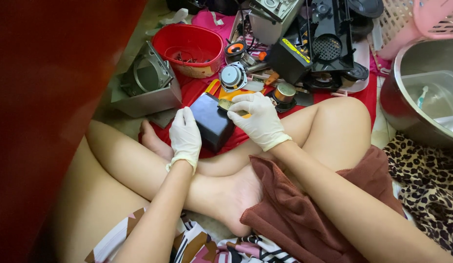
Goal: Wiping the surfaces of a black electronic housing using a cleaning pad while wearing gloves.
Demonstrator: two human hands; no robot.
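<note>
Closest to me are crossed bare legs and a brown cloth [304, 204] over one lap. Just past them, my left hand [185, 136] in a white glove wraps its fingers around the near side of a small dark blue box with shiny smooth sides [212, 122]. I think it holds the box steady against the floor. My right hand [258, 119], gloved too, has its fingers pinched narrow on a little yellowish piece [226, 104] at the top edge of the box. The box sits on a red cloth [197, 90], between my shins.

Farther off lie round silver speaker parts [232, 76], a red plastic bowl with small bits inside [188, 48], a grey metal case [147, 85], and a big steel pot [424, 92].
</note>
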